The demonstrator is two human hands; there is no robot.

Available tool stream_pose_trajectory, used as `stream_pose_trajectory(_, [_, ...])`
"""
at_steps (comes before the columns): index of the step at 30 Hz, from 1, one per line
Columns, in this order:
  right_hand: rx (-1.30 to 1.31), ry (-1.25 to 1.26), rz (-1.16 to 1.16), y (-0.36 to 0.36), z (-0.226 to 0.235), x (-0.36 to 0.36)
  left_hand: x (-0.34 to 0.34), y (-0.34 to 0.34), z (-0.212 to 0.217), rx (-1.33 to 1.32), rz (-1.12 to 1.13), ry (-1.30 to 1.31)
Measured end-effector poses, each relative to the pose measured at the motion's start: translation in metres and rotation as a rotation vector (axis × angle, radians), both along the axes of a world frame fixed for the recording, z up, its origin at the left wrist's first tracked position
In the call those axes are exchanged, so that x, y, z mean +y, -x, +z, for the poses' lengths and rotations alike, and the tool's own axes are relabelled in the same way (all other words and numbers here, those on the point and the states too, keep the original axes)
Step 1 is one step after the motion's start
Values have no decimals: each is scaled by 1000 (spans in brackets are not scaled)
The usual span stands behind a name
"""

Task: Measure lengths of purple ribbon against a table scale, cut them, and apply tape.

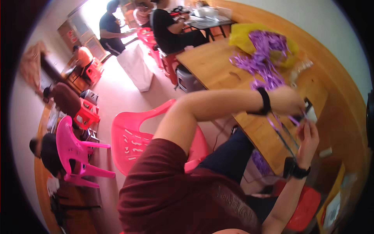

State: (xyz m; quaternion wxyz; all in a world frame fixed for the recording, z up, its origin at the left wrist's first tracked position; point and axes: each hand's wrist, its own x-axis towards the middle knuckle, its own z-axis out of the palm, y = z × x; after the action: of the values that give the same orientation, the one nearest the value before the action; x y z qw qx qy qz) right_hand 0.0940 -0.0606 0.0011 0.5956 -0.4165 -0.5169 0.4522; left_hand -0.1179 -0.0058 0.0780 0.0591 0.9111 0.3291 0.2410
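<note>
My left hand, with a black band at its wrist, is closed over the table, its fingers pinched on a thin purple ribbon. Close beside it, my right hand has thumb and fingers brought together at the same ribbon; a dark watch is on that wrist. Strands hang below the hands toward the table edge. A small dark and white item lies by the left fingertips, partly hidden. Past my left hand, a tangled heap of purple ribbons spills from a yellow bag onto the wooden table.
Pink plastic chairs stand to the left, and a red stool is at lower right. A white sack stands on the floor. Several people sit or stand around other tables. More purple ribbon hangs below the table edge.
</note>
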Motion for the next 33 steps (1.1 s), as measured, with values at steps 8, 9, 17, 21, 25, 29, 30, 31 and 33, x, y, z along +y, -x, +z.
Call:
stream_pose_trajectory(8, [9, -151, -174, -17, 45, -1, 83, 99, 1, -527, 270, 311])
stream_pose_trajectory(9, [-62, -161, -196, -26, 46, -2, 83, 93, 9, -529, 227, 334])
stream_pose_trajectory(17, [-272, -196, -346, -49, 54, -17, 53, 47, 59, -429, 140, 351])
stream_pose_trajectory(21, [-284, -146, -384, -61, 43, -22, 26, 36, 50, -9, -207, 422])
stream_pose_trajectory(25, [-284, -161, -272, -55, 29, -22, 25, 28, -11, 302, -234, 229])
stream_pose_trajectory(29, [-263, -160, -147, -52, 14, -31, 42, 13, -91, 141, -208, 134])
stream_pose_trajectory(30, [-214, -165, -111, -49, 12, -35, 42, 3, -97, 106, -203, 108])
stream_pose_trajectory(31, [-184, -152, -108, -47, 9, -41, 39, -3, -103, 141, -147, 199])
stream_pose_trajectory(33, [-223, -170, -108, -52, 0, -50, 39, -13, -115, 173, -72, 188])
